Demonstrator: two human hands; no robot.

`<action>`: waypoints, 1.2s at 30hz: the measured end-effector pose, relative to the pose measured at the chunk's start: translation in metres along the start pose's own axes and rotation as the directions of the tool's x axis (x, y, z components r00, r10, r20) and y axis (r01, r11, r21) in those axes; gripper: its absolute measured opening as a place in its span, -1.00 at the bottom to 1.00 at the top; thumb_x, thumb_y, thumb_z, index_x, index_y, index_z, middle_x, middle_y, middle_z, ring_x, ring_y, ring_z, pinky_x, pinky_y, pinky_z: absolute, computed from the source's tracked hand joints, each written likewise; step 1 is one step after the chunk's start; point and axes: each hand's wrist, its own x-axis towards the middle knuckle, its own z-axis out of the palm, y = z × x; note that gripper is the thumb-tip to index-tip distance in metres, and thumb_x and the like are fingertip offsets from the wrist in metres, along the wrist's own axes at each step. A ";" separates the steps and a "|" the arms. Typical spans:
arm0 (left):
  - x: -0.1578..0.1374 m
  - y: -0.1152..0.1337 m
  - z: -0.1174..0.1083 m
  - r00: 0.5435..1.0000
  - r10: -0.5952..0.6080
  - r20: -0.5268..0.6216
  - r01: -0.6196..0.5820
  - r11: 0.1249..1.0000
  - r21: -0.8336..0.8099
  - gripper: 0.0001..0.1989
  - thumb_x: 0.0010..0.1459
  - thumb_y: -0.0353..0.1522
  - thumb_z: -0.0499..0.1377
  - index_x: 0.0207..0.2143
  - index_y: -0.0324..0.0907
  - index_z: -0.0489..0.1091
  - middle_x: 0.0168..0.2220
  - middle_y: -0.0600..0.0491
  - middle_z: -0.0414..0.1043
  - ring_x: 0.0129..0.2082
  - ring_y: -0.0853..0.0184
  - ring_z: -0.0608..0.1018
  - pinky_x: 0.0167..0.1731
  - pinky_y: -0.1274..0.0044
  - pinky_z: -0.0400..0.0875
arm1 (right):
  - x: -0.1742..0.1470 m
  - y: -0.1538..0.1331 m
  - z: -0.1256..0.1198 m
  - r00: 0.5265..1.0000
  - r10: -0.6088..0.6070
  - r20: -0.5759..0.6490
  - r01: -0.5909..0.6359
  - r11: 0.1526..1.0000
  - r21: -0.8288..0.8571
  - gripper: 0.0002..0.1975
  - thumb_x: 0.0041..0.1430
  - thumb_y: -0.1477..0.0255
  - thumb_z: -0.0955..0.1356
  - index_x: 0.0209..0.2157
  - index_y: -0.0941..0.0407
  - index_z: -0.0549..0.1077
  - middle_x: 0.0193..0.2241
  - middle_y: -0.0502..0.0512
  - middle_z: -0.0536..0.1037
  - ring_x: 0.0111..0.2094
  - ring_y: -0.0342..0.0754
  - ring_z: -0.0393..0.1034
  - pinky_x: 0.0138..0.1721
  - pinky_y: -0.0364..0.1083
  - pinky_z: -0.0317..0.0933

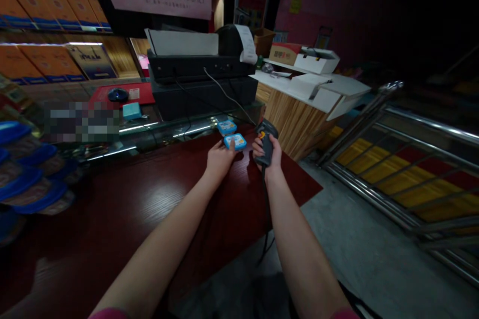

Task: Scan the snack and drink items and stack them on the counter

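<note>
My right hand (270,152) is wrapped round the grip of a dark barcode scanner (266,132), its cable hanging down past the table's edge. Between the thumb and fingers of my left hand (221,155) is a small blue-and-white packet (235,141), held low over the dark red tabletop (157,209). Just behind it lies a second packet (226,126) of the same look, close to the glass counter. The print on both is too small to read.
Blue-lidded tubs (41,179) are stacked at the left. A black cash drawer (202,89) with a receipt printer (230,42) stands behind. A wood-sided counter (295,114) is at the right, beyond it a metal railing (404,199). A mouse (118,94) rests on a red pad.
</note>
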 end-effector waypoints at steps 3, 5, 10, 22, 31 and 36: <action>0.015 -0.001 0.008 0.999 -0.044 -0.001 0.044 0.999 0.017 -0.49 0.40 -0.26 0.13 0.30 -0.32 0.35 -0.21 -0.28 0.66 -0.15 0.11 0.71 0.17 0.31 0.40 | 0.001 -0.001 0.001 1.000 0.022 0.011 -0.022 0.998 0.060 -0.85 0.27 0.29 0.30 -0.25 0.07 0.30 -0.54 -0.12 0.25 -0.67 -0.26 0.05 -0.74 -0.34 0.03; 0.019 -0.002 0.011 0.998 -0.069 -0.004 0.069 0.997 0.028 -0.49 0.39 -0.24 0.14 0.30 -0.29 0.36 -0.22 -0.26 0.66 -0.14 0.10 0.70 0.17 0.32 0.41 | 0.004 0.000 0.002 0.999 0.032 0.018 -0.034 0.996 0.078 -0.86 0.29 0.29 0.29 -0.24 0.07 0.30 -0.54 -0.12 0.26 -0.67 -0.25 0.05 -0.75 -0.33 0.05; 0.021 -0.003 0.015 0.997 -0.077 -0.017 0.078 0.994 0.079 -0.48 0.41 -0.21 0.10 0.30 -0.31 0.35 -0.26 -0.25 0.66 -0.18 0.11 0.71 0.18 0.30 0.39 | 0.010 0.002 0.000 0.999 0.033 0.037 -0.036 0.996 0.085 -0.86 0.29 0.29 0.29 -0.24 0.07 0.31 -0.54 -0.11 0.26 -0.66 -0.25 0.06 -0.73 -0.33 0.07; -0.006 -0.007 0.008 0.991 -0.043 -0.127 0.037 0.998 -0.048 -0.27 0.34 -0.26 0.17 0.45 -0.35 0.05 -0.21 -0.22 0.66 -0.13 0.11 0.70 0.31 0.19 0.22 | -0.001 0.006 0.009 0.989 0.093 0.116 -0.086 0.994 -0.070 -0.80 0.21 0.28 0.39 -0.24 0.06 0.33 -0.50 -0.12 0.24 -0.65 -0.28 -0.01 -0.74 -0.37 -0.05; -0.183 -0.106 -0.081 0.982 0.093 -0.167 -0.075 0.991 0.113 -0.47 0.41 -0.43 -0.02 0.39 -0.24 0.19 0.40 -0.05 0.24 0.44 0.22 0.23 0.44 0.31 0.09 | -0.039 0.052 0.052 0.908 0.404 0.109 -0.303 0.814 -0.496 -0.74 0.16 0.15 0.38 -0.26 0.04 0.41 -0.47 -0.07 0.18 -0.64 -0.21 -0.22 -0.80 -0.24 -0.22; -0.302 -0.159 -0.148 0.978 -0.098 -0.186 0.136 0.969 0.205 -0.40 0.42 -0.42 -0.02 0.46 -0.13 0.04 0.45 -0.02 0.10 0.48 0.20 0.13 0.45 0.28 0.05 | -0.058 0.120 0.082 0.769 0.623 0.140 -0.443 0.679 -0.586 -0.73 0.13 0.16 0.40 -0.27 0.06 0.41 -0.47 -0.04 0.22 -0.64 -0.20 -0.12 -0.81 -0.24 -0.17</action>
